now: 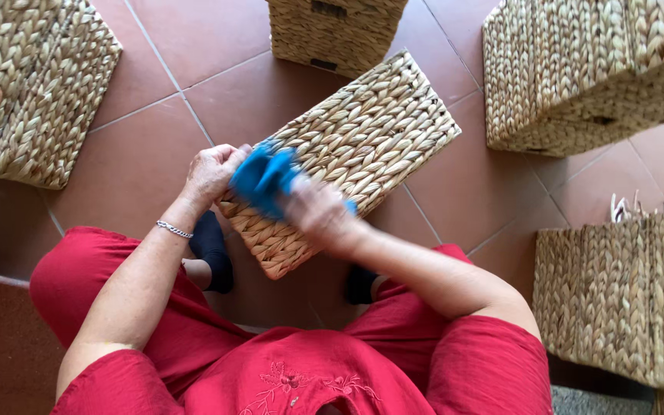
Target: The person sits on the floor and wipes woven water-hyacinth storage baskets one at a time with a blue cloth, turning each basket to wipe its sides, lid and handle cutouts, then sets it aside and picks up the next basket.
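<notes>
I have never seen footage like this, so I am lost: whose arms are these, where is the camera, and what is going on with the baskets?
The camera sits on a person's head and looks down, so the arms are the person's own. The left hand steadies a woven basket tilted on the tiled floor. The right hand, blurred by motion, holds a blue cloth against the basket's side. Four more woven baskets stand around, one at far left.
</notes>
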`<move>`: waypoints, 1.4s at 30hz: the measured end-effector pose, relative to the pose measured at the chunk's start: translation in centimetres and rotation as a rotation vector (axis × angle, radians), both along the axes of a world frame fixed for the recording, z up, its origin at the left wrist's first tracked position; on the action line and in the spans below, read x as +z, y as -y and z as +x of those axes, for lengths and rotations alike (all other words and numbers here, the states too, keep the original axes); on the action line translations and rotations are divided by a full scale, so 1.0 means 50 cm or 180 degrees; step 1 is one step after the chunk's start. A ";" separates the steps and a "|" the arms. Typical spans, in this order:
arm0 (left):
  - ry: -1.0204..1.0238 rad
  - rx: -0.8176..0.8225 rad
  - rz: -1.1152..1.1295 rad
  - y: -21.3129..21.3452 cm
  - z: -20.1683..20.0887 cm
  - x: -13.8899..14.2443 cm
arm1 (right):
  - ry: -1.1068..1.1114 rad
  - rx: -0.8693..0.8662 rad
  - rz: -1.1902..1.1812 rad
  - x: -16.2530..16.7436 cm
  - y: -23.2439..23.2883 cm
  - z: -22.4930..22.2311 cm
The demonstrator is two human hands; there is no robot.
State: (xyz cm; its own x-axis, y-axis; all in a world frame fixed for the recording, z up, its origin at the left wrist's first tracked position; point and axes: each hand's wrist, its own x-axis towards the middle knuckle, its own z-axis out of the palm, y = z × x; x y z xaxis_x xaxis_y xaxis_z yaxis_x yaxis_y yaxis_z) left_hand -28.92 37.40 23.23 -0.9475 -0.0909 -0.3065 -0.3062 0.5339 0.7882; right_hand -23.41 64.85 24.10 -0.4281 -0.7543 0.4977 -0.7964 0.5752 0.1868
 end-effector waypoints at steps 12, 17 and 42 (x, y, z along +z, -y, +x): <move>-0.0277 -0.0481 -0.0346 -0.019 0.018 -0.005 | 0.0083 -0.2350 -0.0536 0.004 -0.315 -0.242; -0.0376 -0.0162 -0.0516 -0.012 0.005 -0.028 | 0.0423 -0.1944 -0.0424 -0.003 -0.205 -0.179; -0.0502 0.0190 -0.0685 0.054 -0.026 -0.093 | 0.0345 -0.0389 -0.0072 0.017 -0.003 -0.047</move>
State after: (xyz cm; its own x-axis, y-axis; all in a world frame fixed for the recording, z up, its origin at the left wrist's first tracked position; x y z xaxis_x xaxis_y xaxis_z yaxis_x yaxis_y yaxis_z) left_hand -30.20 34.72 18.60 -0.9730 -0.1952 -0.1233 -0.2248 0.6788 0.6991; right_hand -25.77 65.00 24.93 -0.5682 -0.6825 0.4597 -0.7350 0.6721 0.0895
